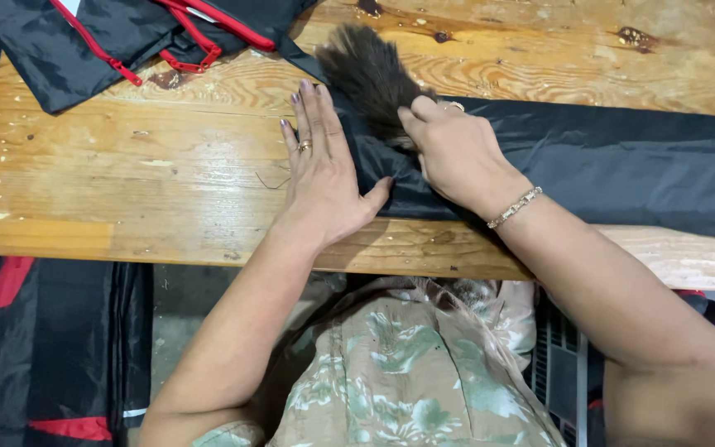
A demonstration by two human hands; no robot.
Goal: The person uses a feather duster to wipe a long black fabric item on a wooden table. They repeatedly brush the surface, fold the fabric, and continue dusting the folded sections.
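A long strip of black fabric (622, 165) lies across the wooden table (126, 182), running off to the right. At its left end sits a tuft of dark brown fur (370, 74). My left hand (320, 165) lies flat, fingers together, pressing the table and the fabric's left edge; it wears a ring. My right hand (453, 149), with a bracelet at the wrist, rests on the fabric with its fingers curled at the base of the fur tuft, apparently pinching it.
A black garment with red zipper trim (126, 33) lies at the table's far left corner. More black and red fabric (43, 348) sits on the floor at the left, below the table's near edge. My floral-patterned clothing (399, 372) fills the bottom centre.
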